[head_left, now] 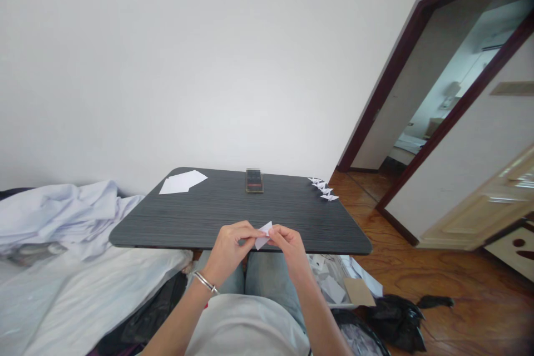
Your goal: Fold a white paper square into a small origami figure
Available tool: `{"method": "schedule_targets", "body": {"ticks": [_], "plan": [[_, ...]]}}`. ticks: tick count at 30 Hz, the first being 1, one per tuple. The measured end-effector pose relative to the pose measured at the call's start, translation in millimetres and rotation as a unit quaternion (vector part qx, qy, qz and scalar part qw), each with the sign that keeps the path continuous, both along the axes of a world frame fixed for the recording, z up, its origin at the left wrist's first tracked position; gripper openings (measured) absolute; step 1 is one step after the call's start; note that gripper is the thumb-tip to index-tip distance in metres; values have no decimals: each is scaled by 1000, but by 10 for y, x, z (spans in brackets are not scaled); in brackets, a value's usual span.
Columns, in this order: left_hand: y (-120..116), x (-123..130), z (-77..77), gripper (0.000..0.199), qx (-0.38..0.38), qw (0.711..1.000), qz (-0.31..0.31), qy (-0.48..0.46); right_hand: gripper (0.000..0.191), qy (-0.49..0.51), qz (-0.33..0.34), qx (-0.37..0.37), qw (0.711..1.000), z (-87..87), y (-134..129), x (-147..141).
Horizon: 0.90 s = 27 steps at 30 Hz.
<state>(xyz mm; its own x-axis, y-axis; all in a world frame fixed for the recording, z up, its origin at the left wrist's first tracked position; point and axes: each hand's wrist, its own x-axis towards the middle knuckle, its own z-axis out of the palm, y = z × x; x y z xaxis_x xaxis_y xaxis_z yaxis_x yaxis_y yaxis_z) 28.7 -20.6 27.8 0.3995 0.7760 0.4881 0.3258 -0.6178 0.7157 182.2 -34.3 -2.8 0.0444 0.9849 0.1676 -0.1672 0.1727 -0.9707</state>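
Note:
A small piece of folded white paper [263, 241] is held between both hands just above the front edge of the dark table [217, 217]. My left hand [234, 239], with a silver bracelet on its wrist, pinches the paper's left side. On the other side, the thumb and fingers of my right hand [287, 240] grip it too. The exact folds are too small to make out. Several folded white paper cranes [329, 197] stand in a row at the table's right end. Flat white paper sheets [181, 182] lie overlapping at the back left.
A phone-like dark device [254, 181] lies at the table's back middle, near the white wall. White cloth [62, 214] is heaped on the left. Below the table's right side sit a box of papers [334, 286] and a black plastic bag [396, 320].

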Motion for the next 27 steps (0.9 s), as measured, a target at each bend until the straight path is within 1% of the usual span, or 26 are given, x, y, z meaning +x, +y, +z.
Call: {"method": "schedule_targets", "body": {"ticks": [4,7,9,11,12,14,17,21,27], "plan": [[-4,13,-3,25,5,1000,0,-7,21,23,9,-19,1000,-4,5,5],[12,14,-18,22,-11,1000,0,-20,21,30,8,-7,999,-18,14,10],[32,15,-44,18,-47,998,-1,-42,21,28,3,7,1000,-31,18,7],[58,15,-79,16,-106,991,-4,-77,21,23,-6,14,1000,-41,17,0],[71,14,-97,15,-141,985,-5,-103,21,21,-12,14,1000,-43,15,-4],[97,8,-126,18,-203,968,-28,-145,20,18,-19,15,1000,-43,8,-14],[122,-9,-138,22,-259,946,-65,-185,21,15,-27,17,999,-29,-5,-27],[129,-36,-120,24,-298,927,-91,-209,22,9,-43,20,999,-10,-12,-42],[113,-29,-101,22,-307,922,-80,-223,21,2,-57,25,998,7,-19,-54]]}}
